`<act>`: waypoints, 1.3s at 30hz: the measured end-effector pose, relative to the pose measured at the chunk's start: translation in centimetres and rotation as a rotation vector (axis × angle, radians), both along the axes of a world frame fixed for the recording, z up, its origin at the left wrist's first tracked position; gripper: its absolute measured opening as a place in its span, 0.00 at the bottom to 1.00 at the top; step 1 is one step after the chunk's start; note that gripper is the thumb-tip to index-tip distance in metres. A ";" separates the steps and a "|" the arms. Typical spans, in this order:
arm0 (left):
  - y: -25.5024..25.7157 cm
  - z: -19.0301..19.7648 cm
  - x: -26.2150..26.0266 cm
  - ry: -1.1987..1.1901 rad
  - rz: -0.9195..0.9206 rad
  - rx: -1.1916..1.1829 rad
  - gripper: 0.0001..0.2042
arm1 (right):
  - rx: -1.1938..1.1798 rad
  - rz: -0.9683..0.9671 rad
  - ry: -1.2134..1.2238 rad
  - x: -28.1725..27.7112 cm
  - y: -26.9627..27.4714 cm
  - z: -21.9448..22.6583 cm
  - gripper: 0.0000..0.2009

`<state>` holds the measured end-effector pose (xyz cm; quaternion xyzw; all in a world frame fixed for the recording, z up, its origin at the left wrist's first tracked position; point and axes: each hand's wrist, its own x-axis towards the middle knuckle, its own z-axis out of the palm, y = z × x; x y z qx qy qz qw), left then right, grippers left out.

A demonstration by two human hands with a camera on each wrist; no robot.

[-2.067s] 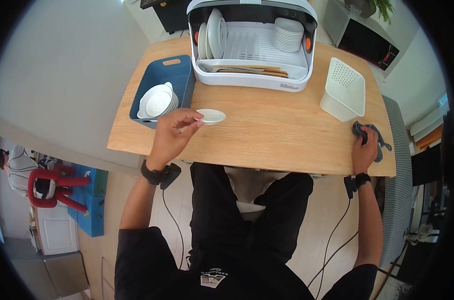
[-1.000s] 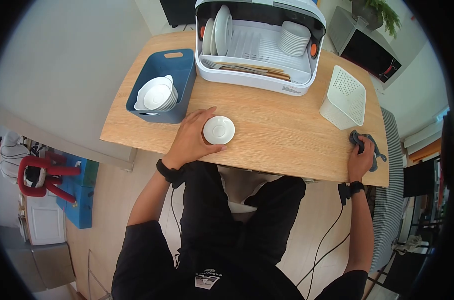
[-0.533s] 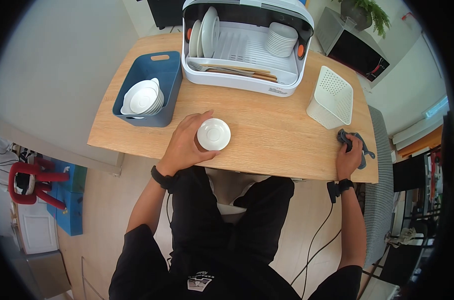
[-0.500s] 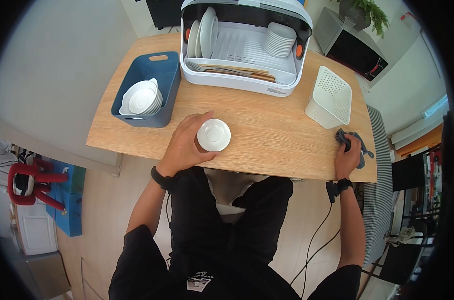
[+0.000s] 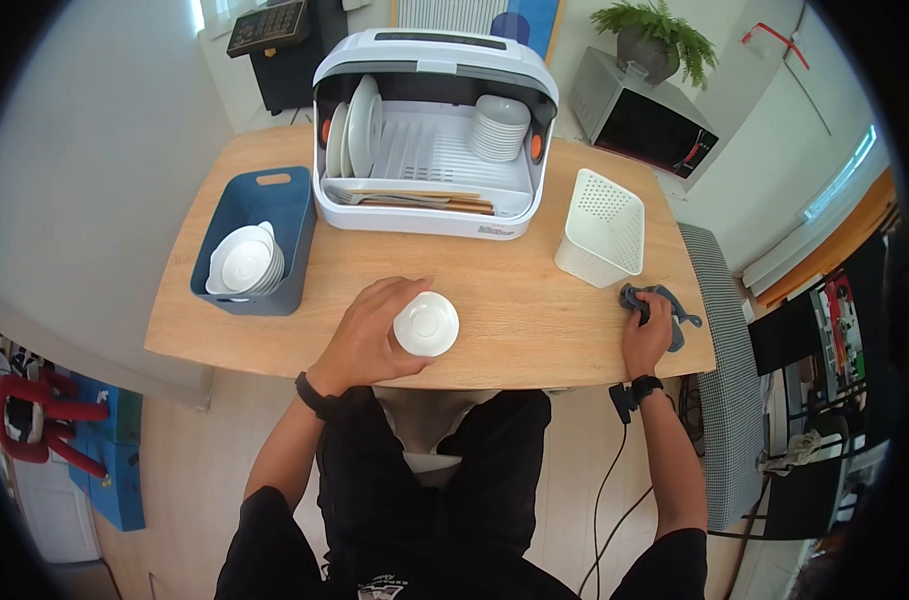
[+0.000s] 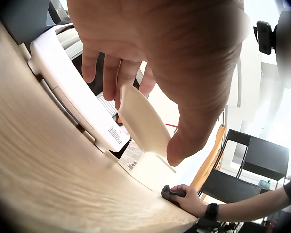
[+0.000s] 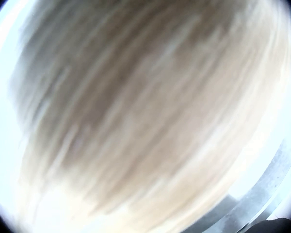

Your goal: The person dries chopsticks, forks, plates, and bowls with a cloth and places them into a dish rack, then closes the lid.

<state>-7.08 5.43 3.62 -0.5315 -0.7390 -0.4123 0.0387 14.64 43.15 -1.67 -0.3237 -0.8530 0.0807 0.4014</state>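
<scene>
My left hand point(image 5: 368, 335) pinches a small round white saucer point(image 5: 427, 324) by its edge, thumb on the near side and fingers on the far side. In the left wrist view the saucer point(image 6: 143, 119) stands tilted over the tabletop, its face turned toward the head camera. At the table's right side my right hand point(image 5: 648, 338) grips a crumpled dark grey cloth point(image 5: 679, 336), which lies on the wood. The right wrist view shows mostly blurred tabletop point(image 7: 145, 107).
A blue bin point(image 5: 297, 215) with stacked white bowls point(image 5: 247, 262) stands at the left. Behind is a white dish cabinet point(image 5: 425, 218) with its lid raised, holding plates, small stacked dishes and cutlery. A perforated white basket point(image 5: 597, 262) stands right, before a microwave point(image 5: 655, 130).
The saucer was edge-on near the blue bin; my left hand has brought it right and turned its face toward the head camera. My right hand keeps the cloth. The head view has shifted.
</scene>
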 end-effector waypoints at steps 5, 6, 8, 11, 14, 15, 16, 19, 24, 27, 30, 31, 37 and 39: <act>1.7 0.3 -1.1 -0.055 -0.144 -0.011 0.43 | 0.008 -0.022 -0.005 -0.1 -0.2 0.4 0.13; 2.0 0.5 -1.3 -0.066 -0.181 -0.029 0.43 | 0.004 -0.022 -0.008 -0.1 -0.3 0.5 0.13; 2.8 0.7 -1.6 -0.075 -0.220 -0.052 0.42 | -0.006 -0.024 -0.009 -0.3 -0.4 0.6 0.13; 4.0 1.1 -2.3 -0.068 -0.289 -0.054 0.41 | -0.001 -0.026 -0.011 -0.1 -0.3 0.5 0.13; 5.1 1.4 -3.3 -0.015 -0.306 -0.051 0.41 | -0.001 -0.009 0.023 -0.2 0.1 0.1 0.13; 5.4 1.4 -3.8 0.000 -0.323 -0.051 0.40 | -0.008 -0.008 0.022 -0.2 0.3 -0.2 0.13; 5.6 1.4 -4.2 0.016 -0.340 -0.052 0.40 | 0.001 -0.011 0.019 -0.2 0.3 -0.2 0.13; 6.5 1.7 -5.2 0.027 -0.362 -0.100 0.40 | 0.002 -0.012 0.013 -0.2 0.2 -0.2 0.13; 7.4 1.9 -6.3 -0.037 -0.458 -0.176 0.39 | -0.005 -0.018 -0.006 -0.4 0.2 0.1 0.13; 7.8 1.6 -6.5 -0.079 -0.501 -0.174 0.39 | -0.011 -0.012 -0.003 -0.4 0.2 0.1 0.13; 7.9 0.8 -6.9 -0.103 -0.501 -0.129 0.39 | 0.006 -0.010 -0.007 -0.4 0.2 0.1 0.13; 7.8 0.6 -7.0 -0.114 -0.499 -0.107 0.39 | 0.002 -0.008 -0.009 -0.4 0.2 0.1 0.13; 6.7 -0.2 -7.6 -0.098 -0.471 -0.076 0.41 | -0.024 -0.003 0.004 -0.5 0.0 0.2 0.14; 6.5 -0.4 -7.7 -0.147 -0.485 -0.083 0.43 | -0.002 0.000 -0.008 -0.5 0.1 0.1 0.14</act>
